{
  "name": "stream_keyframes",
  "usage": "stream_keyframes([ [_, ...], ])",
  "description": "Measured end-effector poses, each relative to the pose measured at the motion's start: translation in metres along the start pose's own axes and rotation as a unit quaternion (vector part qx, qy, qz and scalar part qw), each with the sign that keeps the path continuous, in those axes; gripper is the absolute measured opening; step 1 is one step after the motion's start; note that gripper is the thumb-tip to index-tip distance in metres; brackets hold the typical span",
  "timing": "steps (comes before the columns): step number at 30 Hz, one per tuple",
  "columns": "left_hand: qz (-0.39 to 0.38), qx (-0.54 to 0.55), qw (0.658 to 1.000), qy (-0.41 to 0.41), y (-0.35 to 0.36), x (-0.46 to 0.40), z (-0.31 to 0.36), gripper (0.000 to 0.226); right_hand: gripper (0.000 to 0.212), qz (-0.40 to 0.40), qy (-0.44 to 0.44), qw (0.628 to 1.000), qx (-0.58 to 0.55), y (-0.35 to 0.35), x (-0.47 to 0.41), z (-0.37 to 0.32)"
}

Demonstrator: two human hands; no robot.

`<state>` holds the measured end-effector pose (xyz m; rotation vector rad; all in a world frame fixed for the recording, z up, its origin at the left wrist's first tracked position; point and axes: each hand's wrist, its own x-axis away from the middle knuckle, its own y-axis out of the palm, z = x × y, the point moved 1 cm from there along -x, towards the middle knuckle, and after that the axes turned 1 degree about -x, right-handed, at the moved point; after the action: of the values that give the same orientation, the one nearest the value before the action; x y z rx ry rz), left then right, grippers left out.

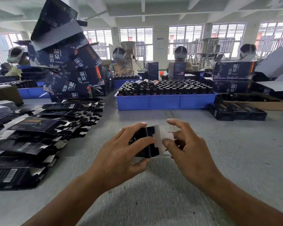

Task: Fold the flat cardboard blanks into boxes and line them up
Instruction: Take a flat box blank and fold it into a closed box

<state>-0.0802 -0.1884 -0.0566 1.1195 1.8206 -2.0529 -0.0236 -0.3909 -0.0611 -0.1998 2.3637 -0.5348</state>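
Observation:
A small black cardboard box (149, 141) with a white inner flap sits between my hands at the middle of the grey table (153, 185). My left hand (121, 152) grips its black body, fingers over the top and thumb underneath. My right hand (188, 147) pinches the white end flap between thumb and fingers. A spread pile of flat black blanks (39, 132) lies to the left. A row of folded black boxes (237, 111) stands at the right.
A blue tray (165, 101) full of dark bottles stands across the table. A leaning stack of large dark printed cartons (72, 69) rises at the back left. Several people sit at the far side. A brown carton (260, 101) lies at the right.

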Motion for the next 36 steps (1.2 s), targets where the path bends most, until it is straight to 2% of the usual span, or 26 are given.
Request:
stream_keyframes([
  [4,-0.001,0.012,1.0,0.0,0.0,0.001,-0.001,0.046,0.054,-0.013,-0.019,1.0,0.015,-0.001,0.003,-0.004],
  [9,0.002,0.017,1.0,-0.002,0.0,0.003,0.0,0.049,0.029,-0.005,-0.063,0.995,0.072,-0.002,0.003,-0.007],
  [17,0.001,0.001,1.0,-0.005,-0.001,0.003,0.004,0.057,0.03,-0.03,-0.058,0.995,0.08,-0.002,0.002,-0.009],
  [19,0.004,0.007,1.0,-0.005,-0.002,0.003,0.004,0.056,0.037,-0.051,-0.048,0.995,0.069,-0.002,0.003,-0.011],
  [22,0.01,0.022,1.0,-0.015,-0.002,0.004,0.0,0.056,0.078,-0.116,-0.03,0.991,0.065,-0.004,0.004,-0.012],
  [24,0.01,0.024,0.999,-0.02,-0.002,0.005,-0.002,0.057,0.088,-0.151,-0.03,0.984,0.089,-0.003,0.004,-0.012],
  [26,0.012,0.022,1.0,-0.018,-0.002,0.006,-0.002,0.057,0.074,-0.138,-0.04,0.984,0.105,-0.002,0.004,-0.012],
  [29,0.018,0.025,0.999,-0.011,-0.001,0.005,0.001,0.057,0.053,-0.07,-0.043,0.992,0.1,-0.001,0.003,-0.013],
  [32,0.017,0.02,1.0,-0.004,-0.002,0.004,0.004,0.055,0.048,-0.041,-0.044,0.994,0.087,-0.002,0.004,-0.014],
  [36,0.006,-0.002,1.0,0.007,-0.002,0.004,0.003,0.05,0.048,-0.038,-0.054,0.994,0.085,0.0,0.005,-0.013],
])
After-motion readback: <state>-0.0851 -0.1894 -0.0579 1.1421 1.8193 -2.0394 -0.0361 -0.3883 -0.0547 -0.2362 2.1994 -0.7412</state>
